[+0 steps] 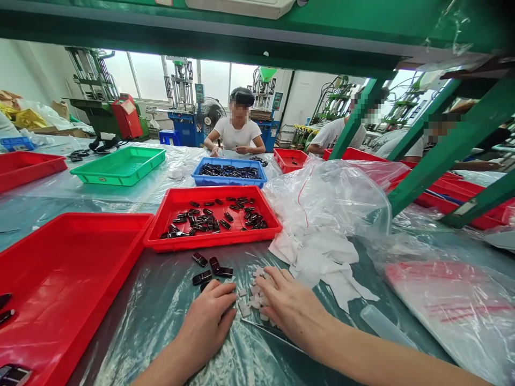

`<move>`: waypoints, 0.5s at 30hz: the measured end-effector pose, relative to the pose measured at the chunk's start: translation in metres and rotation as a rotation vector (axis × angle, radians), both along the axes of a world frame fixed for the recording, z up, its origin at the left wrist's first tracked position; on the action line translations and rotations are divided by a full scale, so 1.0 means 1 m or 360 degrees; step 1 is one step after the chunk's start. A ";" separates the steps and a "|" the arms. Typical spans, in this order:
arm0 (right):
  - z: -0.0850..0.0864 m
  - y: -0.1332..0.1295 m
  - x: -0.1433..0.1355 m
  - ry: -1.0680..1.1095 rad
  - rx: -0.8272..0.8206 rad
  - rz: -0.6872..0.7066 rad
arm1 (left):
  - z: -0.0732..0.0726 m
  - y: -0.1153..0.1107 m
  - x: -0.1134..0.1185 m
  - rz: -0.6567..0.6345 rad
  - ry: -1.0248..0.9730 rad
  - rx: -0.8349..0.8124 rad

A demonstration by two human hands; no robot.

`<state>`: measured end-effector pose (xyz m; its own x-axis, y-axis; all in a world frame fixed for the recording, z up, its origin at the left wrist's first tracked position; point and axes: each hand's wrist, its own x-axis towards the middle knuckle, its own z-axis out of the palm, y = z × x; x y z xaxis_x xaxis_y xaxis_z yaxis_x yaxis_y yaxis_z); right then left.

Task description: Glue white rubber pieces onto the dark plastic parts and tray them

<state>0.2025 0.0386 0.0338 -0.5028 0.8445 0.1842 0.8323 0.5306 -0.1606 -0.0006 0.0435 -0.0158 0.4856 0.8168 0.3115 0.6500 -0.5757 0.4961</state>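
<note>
Small pale pieces [254, 297] are lying in a loose heap between the two hands, mostly beside and partly beneath the right grip [292, 303]. That grip is standing fairly wide, its fingers spreading palm-down over the heap and touching it. The left grip [209, 316] is resting just left of the pieces, its thumb and forefinger leaving a narrow gap; whether its fingertips are holding anything, I cannot tell. Glossy dark parts [213, 268] are lying just beyond the left grip's fingers. A thin straight edge [273, 333] is showing under the right grip.

Beyond the dark parts, a red tray [213, 245] is holding many similar ones, scattered flat. A larger red tray [80, 257] is sitting to the left, carrying a few dark items at its near left side. Crumpled white sheets [322, 252] and a clear plastic bag [333, 195] are lying to the right of the middle tray, while a translucent strip [388, 327] is resting nearer on the film-covered worktop [156, 332]. Farther off, a blue tray [229, 183] is holding more dark parts, and a green tray [118, 172] is sitting left of it. A person [237, 133] is sitting behind the blue tray.
</note>
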 end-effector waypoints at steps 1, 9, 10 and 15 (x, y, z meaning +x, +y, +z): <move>0.005 -0.001 0.000 -0.0012 -0.0006 -0.0001 | 0.000 0.000 0.000 -0.0004 0.0005 -0.0001; 0.059 0.054 0.045 0.0315 0.0194 -0.0454 | 0.002 0.001 -0.001 -0.0014 0.0087 -0.0082; 0.063 0.070 0.055 0.0385 0.0261 -0.0614 | 0.002 0.001 -0.001 -0.0018 0.0091 -0.0087; 0.060 0.136 0.095 0.0706 0.0063 -0.1172 | -0.006 0.000 0.000 0.0024 0.0005 -0.0052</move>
